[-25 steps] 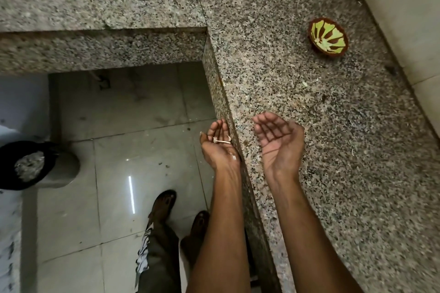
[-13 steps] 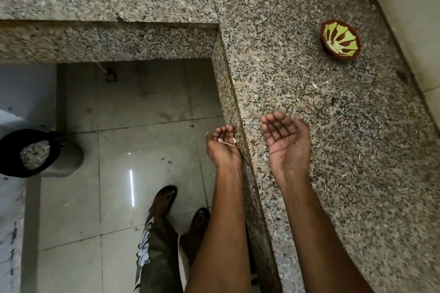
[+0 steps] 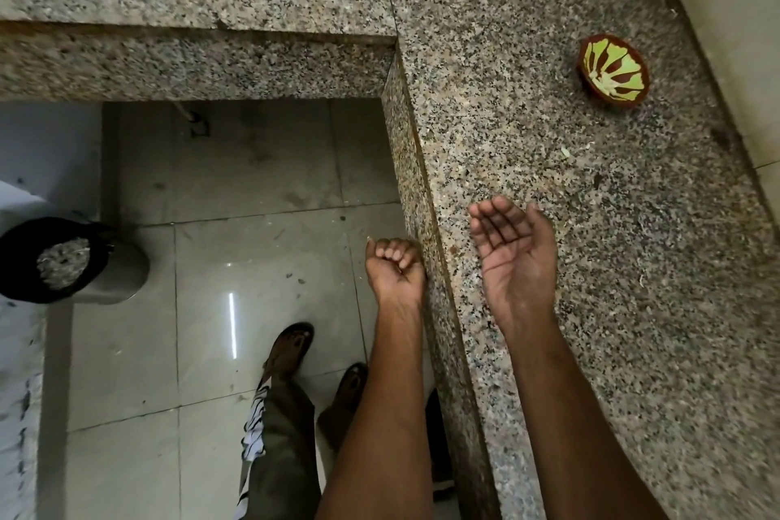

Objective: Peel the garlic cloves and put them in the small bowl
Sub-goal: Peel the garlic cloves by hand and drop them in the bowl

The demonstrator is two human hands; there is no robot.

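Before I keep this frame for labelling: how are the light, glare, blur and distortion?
Head view: dim, warm light; a thin bright glare streak on the glossy floor tiles; wide-angle bending of the granite counter edges; the small bowl sharp enough to show its green pattern; the left hand and right hand readable, slightly soft; the counter's far right smeared.
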